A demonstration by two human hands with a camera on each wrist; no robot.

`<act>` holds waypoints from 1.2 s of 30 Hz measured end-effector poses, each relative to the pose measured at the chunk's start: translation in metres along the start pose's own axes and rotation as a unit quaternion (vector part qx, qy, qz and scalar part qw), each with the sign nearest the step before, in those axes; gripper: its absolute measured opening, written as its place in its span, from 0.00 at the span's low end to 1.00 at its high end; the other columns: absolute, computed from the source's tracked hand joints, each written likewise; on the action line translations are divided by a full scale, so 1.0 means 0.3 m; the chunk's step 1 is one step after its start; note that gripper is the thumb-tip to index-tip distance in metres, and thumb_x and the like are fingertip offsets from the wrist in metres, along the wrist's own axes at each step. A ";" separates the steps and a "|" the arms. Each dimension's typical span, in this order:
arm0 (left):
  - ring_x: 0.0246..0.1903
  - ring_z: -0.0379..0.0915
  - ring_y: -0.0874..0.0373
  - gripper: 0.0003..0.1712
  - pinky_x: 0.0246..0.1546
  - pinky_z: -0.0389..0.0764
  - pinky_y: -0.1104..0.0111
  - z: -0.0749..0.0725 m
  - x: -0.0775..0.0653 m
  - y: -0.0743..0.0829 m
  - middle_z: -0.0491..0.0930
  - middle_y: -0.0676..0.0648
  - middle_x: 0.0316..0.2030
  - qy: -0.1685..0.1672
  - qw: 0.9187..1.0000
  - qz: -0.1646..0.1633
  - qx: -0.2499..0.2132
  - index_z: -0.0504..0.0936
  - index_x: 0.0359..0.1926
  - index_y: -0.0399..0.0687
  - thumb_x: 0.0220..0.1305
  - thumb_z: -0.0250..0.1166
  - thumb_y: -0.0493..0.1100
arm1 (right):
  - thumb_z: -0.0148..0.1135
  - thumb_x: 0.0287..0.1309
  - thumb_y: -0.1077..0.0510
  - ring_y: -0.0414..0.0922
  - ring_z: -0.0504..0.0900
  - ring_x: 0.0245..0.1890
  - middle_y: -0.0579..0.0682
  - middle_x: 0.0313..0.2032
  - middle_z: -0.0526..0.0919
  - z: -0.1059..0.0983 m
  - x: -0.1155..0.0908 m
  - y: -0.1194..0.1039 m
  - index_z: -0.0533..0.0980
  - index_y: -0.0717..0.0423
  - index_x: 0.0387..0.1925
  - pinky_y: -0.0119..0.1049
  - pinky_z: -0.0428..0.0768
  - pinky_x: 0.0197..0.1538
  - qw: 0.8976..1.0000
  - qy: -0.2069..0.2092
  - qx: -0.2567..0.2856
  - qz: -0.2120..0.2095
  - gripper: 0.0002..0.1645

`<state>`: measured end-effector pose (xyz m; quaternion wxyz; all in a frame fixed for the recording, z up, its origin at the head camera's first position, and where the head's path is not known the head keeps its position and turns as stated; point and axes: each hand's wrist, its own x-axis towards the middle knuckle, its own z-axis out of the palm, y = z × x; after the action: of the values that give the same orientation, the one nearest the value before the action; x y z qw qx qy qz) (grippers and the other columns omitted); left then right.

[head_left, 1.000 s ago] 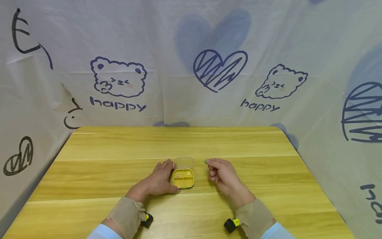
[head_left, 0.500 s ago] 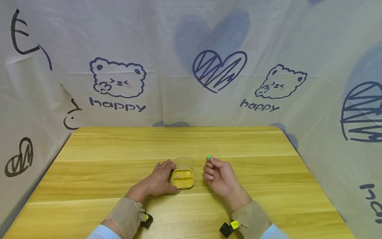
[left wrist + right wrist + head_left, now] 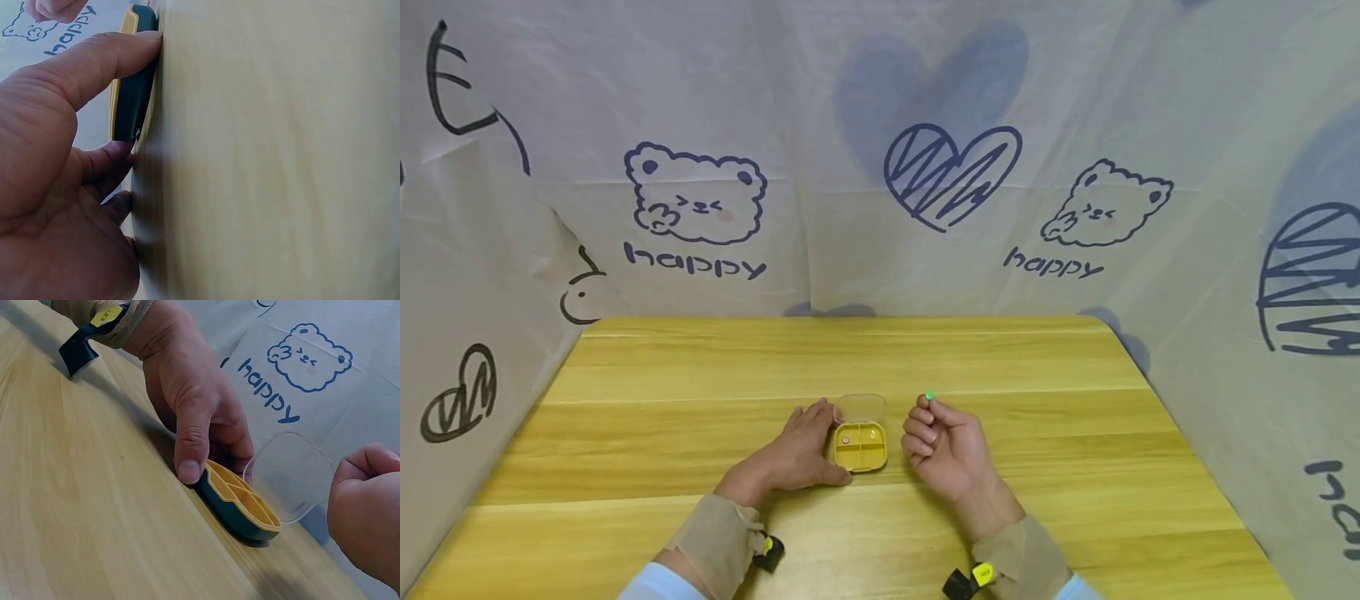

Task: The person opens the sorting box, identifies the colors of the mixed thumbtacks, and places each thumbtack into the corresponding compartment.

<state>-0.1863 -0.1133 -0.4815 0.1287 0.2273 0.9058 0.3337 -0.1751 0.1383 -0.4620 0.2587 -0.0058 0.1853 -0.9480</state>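
Note:
A small pill box (image 3: 872,459) stands on the table with its clear lid (image 3: 861,407) raised at the back. It has a yellow divided inside and a dark green outer shell (image 3: 232,517). In its back left compartment lies a small pinkish round piece, and something small and pale is in the back right one. My left hand (image 3: 799,452) grips the box from the left, thumb (image 3: 119,55) along the front side and fingers behind. Right of the box, my right hand (image 3: 951,450) pinches a small green pill (image 3: 929,397) between thumb and forefinger, other fingers curled.
The wood-grain table (image 3: 1045,358) spreads around both hands. White cloth (image 3: 842,250) with bear and heart drawings hangs behind and at the sides. Each wrist wears a beige band (image 3: 718,537) with a small black camera (image 3: 769,553).
My right hand has turned palm-up and shifted slightly left and toward me, bringing the green pill into clearer view. The left hand and the box have stayed put.

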 end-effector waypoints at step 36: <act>0.72 0.40 0.43 0.38 0.72 0.34 0.45 0.001 0.003 0.000 0.61 0.37 0.65 0.005 1.000 0.004 0.005 0.66 0.52 0.44 0.46 0.75 0.55 | 0.49 0.71 0.56 0.38 0.53 0.21 0.42 0.25 0.67 -0.006 0.004 -0.004 0.70 0.52 0.32 0.27 0.55 0.23 0.992 0.034 -0.121 -0.012 0.09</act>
<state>-0.1869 -0.1128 -0.4817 0.1219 0.2296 0.9072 0.3307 -0.1767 0.1392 -0.4632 0.2384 -0.0069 0.3076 -0.9211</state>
